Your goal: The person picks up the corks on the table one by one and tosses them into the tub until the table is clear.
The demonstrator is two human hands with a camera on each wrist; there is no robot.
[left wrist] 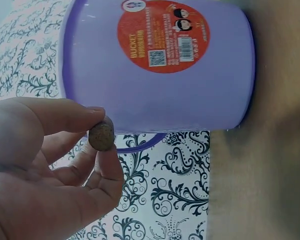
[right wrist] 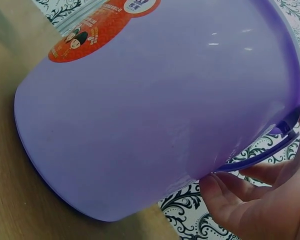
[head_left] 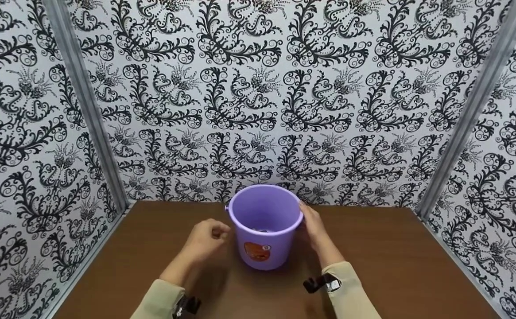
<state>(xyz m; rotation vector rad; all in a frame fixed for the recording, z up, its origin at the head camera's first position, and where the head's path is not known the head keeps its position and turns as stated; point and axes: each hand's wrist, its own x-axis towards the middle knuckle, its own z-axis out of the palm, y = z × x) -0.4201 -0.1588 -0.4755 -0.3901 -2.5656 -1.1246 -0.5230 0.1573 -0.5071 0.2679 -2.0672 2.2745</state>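
Observation:
A purple plastic bucket (head_left: pixel 264 248) with an orange label stands upright on the brown table. Just left of it, my left hand (head_left: pixel 207 239) pinches a small brownish piece with a round end face (left wrist: pixel 101 136) between thumb and fingers. In the left wrist view this piece overlaps the bucket's side, close below the rim. My right hand (head_left: pixel 312 223) holds the bucket at its right side by the rim. The right wrist view shows the thumb against the bucket wall, with the purple handle (right wrist: pixel 262 157) hanging down beside the fingers.
Something small and greyish (head_left: pixel 262 230) shows low inside the bucket, mostly hidden by its front wall. Patterned black-and-white panels (head_left: pixel 258 110) rise behind the table (head_left: pixel 373 257) and along both sides, joined by grey corner posts (head_left: pixel 475 102).

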